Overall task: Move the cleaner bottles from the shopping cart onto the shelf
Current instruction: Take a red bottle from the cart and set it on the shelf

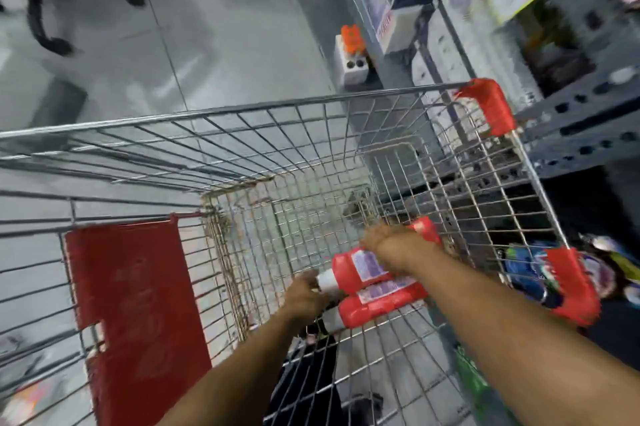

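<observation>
Pick-up stage. Both arms reach down into the shopping cart (346,106). Two red cleaner bottles lie side by side on the cart floor near its right wall: upper bottle (360,268), lower bottle (381,306). The left hand (304,297) is curled around the white cap end of the upper bottle. The right hand (394,245) is closed over that bottle's far end; blur hides the fingers. The shelf (571,127) stands right of the cart. Judged next: lift clear of the cart's right wall, then carry over to the shelf.
</observation>
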A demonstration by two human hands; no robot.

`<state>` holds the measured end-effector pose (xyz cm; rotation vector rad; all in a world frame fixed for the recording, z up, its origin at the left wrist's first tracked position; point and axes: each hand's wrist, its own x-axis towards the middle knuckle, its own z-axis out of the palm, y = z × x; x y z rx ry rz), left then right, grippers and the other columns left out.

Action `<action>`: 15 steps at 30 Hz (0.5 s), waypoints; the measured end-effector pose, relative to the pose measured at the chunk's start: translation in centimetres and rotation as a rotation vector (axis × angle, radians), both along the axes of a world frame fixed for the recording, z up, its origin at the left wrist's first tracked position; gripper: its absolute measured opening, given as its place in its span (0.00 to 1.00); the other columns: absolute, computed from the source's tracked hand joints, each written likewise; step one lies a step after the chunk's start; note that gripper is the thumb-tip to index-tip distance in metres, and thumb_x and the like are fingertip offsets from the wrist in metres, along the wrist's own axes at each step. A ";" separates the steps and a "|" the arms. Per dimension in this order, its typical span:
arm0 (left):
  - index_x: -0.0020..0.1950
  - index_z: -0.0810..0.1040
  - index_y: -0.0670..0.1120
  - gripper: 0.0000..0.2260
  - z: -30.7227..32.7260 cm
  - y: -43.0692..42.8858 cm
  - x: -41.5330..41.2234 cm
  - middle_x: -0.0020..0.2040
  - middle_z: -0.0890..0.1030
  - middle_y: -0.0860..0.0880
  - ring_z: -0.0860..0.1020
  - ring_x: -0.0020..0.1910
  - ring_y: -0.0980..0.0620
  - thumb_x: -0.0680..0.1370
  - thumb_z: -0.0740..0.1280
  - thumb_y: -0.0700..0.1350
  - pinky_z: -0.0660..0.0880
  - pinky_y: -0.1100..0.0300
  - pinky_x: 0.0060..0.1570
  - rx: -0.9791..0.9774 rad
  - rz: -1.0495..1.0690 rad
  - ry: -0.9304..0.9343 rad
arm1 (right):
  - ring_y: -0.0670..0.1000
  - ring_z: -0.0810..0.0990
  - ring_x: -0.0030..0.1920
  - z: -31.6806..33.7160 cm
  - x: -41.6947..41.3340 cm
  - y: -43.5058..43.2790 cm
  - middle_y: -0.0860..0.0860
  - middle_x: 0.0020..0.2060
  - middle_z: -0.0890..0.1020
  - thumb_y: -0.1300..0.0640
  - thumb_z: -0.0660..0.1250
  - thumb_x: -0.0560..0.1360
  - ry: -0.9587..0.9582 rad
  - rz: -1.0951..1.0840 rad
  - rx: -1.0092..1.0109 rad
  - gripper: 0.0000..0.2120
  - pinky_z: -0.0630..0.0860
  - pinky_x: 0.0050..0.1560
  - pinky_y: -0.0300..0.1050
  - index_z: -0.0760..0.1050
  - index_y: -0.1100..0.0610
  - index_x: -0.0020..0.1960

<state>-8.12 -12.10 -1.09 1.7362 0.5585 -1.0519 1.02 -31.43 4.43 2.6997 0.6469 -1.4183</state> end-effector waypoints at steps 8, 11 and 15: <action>0.41 0.76 0.41 0.09 0.9 0.7 2.5 0.24 0.72 0.53 0.68 0.23 0.56 0.75 0.67 0.46 0.66 0.62 0.26 -0.274 0.320 0.204 | 0.56 0.68 0.65 0.1 -0.8 -1.6 0.51 0.68 0.68 0.56 0.73 0.66 -0.068 0.116 0.001 0.34 0.67 0.65 0.62 0.63 0.50 0.68; 0.39 0.79 0.43 0.11 1.8 1.4 4.4 0.27 0.69 0.51 0.66 0.27 0.54 0.77 0.64 0.48 0.63 0.60 0.31 -0.398 0.446 0.191 | 0.58 0.72 0.60 0.7 -0.3 -1.3 0.56 0.63 0.71 0.59 0.68 0.70 -0.282 0.043 0.049 0.28 0.73 0.59 0.57 0.63 0.52 0.67; 0.55 0.72 0.41 0.11 2.9 1.6 6.7 0.52 0.78 0.42 0.77 0.53 0.46 0.74 0.58 0.38 0.72 0.52 0.55 -0.561 0.550 0.072 | 0.53 0.78 0.53 1.5 0.8 -0.9 0.51 0.56 0.77 0.61 0.66 0.72 -0.324 -0.359 0.239 0.23 0.77 0.54 0.54 0.66 0.49 0.64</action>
